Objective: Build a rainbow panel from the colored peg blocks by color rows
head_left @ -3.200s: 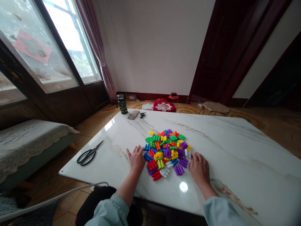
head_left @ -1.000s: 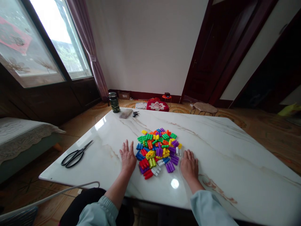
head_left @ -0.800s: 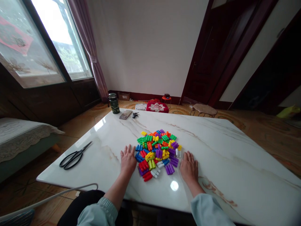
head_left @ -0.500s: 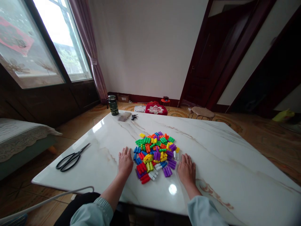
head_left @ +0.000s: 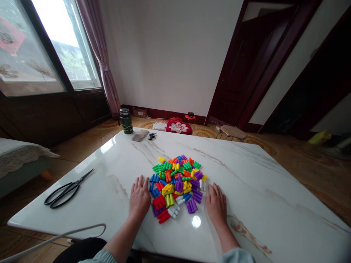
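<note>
A loose pile of colourful plastic building blocks (head_left: 175, 186) lies on the white marble-look table (head_left: 246, 175), in red, blue, green, yellow, purple, orange and white. Many blocks look like short tubes joined side by side. My left hand (head_left: 140, 197) rests flat at the left side of the pile, fingers stretched out, its fingertips near the blue blocks (head_left: 154, 178). To the right of the pile my right hand (head_left: 216, 204) lies palm down with fingers extended, close to the purple blocks (head_left: 197, 196). Neither hand holds anything.
Black-handled scissors (head_left: 68, 190) lie on the left of the table. A camouflage bottle (head_left: 126, 121), a blurred patch (head_left: 140, 135) and keys (head_left: 151, 136) are at the far left corner. A grey cable (head_left: 68, 233) loops by the front left edge. A stool (head_left: 233, 132) stands beyond the table.
The camera view has shifted, so the table and its things appear larger and further left. Both hands stay flat on either side of the pile; the blocks look unmoved.
</note>
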A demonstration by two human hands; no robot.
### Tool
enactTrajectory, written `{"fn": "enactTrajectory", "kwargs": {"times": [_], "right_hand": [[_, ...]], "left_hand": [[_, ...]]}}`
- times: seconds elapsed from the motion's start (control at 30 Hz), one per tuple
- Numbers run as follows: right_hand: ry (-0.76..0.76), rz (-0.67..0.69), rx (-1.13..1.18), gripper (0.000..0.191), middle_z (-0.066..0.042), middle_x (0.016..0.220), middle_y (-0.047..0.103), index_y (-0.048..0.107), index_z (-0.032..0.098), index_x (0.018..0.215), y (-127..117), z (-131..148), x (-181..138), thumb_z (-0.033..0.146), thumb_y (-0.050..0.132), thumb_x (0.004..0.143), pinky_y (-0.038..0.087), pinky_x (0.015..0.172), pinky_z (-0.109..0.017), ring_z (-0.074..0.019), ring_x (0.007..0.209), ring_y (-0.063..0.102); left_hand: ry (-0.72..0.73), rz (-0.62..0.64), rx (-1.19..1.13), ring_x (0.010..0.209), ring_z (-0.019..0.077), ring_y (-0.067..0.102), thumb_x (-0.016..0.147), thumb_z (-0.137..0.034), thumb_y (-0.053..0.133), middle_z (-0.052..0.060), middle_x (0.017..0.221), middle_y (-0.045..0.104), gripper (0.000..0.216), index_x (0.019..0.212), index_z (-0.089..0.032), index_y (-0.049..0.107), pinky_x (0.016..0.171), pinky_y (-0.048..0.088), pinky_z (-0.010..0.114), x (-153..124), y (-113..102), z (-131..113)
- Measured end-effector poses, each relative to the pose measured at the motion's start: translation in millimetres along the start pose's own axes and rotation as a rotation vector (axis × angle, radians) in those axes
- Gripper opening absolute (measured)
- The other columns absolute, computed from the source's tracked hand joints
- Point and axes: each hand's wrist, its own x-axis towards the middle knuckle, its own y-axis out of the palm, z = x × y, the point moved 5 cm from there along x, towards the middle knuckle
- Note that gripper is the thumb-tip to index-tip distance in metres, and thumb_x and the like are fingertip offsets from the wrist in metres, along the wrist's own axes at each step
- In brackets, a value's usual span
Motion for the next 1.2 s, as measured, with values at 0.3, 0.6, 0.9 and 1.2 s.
{"fn": "enactTrajectory", "kwargs": {"times": [0.3, 0.6, 0.9, 1.2], "right_hand": [[0.010, 0.043, 0.456, 0.035, -0.009, 0.109, 0.064, 0.065, 0.018, 0.107, -26.7, 12.1, 71.2, 0.029, 0.048, 0.079, 0.050, 0.076, -0.031, -0.0161, 0.073, 0.062], [0.061, 0.228, 0.143, 0.032, -0.006, 0.101, 0.062, 0.068, 0.022, 0.099, -14.4, 42.2, 82.8, 0.044, 0.062, 0.077, 0.045, 0.068, -0.026, -0.0183, 0.085, 0.062], [0.077, 0.219, 0.870, 0.037, -0.006, 0.077, 0.071, 0.069, 0.015, 0.086, -20.2, 43.1, 82.2, 0.048, 0.060, 0.072, 0.050, 0.069, -0.031, -0.0211, 0.072, 0.064], [-0.176, 0.231, 0.717, 0.027, -0.007, 0.094, 0.069, 0.072, 0.017, 0.089, -30.9, 97.8, 88.9, 0.036, 0.064, 0.072, 0.052, 0.076, -0.033, -0.0179, 0.074, 0.063]], "left_hand": [[-0.016, 0.016, 0.019, 0.142, 0.0274, 0.033, 0.087, -0.009, 0.037, 0.014, 0.150, 0.042, 0.054, 0.138, -0.017, 0.053, 0.116, 0.027, 0.044, 1.1, -2.0, -2.7], [-0.024, 0.038, 0.017, 0.142, 0.0297, 0.034, 0.087, -0.009, 0.038, 0.016, 0.150, 0.041, 0.054, 0.139, -0.016, 0.051, 0.117, 0.027, 0.045, 0.3, -6.1, -5.9], [-0.033, 0.022, -0.012, 0.142, 0.0286, 0.034, 0.087, -0.009, 0.040, 0.015, 0.150, 0.042, 0.053, 0.137, -0.018, 0.054, 0.116, 0.027, 0.045, 0.8, -3.9, -4.4], [-0.051, 0.040, -0.052, 0.142, 0.0279, 0.033, 0.086, -0.010, 0.041, 0.015, 0.151, 0.041, 0.053, 0.137, -0.017, 0.054, 0.117, 0.026, 0.045, 1.6, -8.1, -6.2]]}}
